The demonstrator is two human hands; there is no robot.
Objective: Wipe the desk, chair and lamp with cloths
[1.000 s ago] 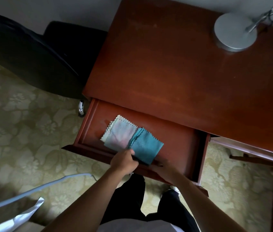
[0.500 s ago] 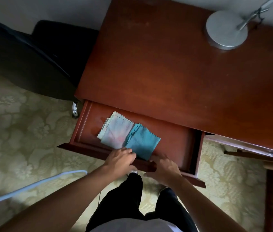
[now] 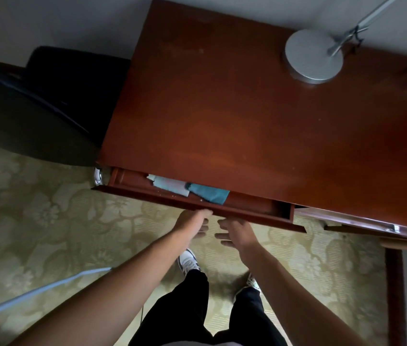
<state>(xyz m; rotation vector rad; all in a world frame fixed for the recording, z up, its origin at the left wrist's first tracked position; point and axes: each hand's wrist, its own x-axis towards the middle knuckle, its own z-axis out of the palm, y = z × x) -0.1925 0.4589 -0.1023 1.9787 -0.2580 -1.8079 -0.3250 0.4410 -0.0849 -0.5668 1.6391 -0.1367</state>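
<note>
Nearly shut drawer point(image 3: 197, 199) holds pale cloth point(image 3: 170, 185) beside teal cloth point(image 3: 209, 192).

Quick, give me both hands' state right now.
Left hand: open, fingertips touching the drawer front, holding nothing.
Right hand: open, fingers spread just short of the drawer front, holding nothing.

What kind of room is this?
Probably a bedroom or hotel room with a work corner: a reddish-brown wooden desk carrying a silver round-based metal lamp, a black padded chair beside it, and green flower-patterned carpet.
</note>
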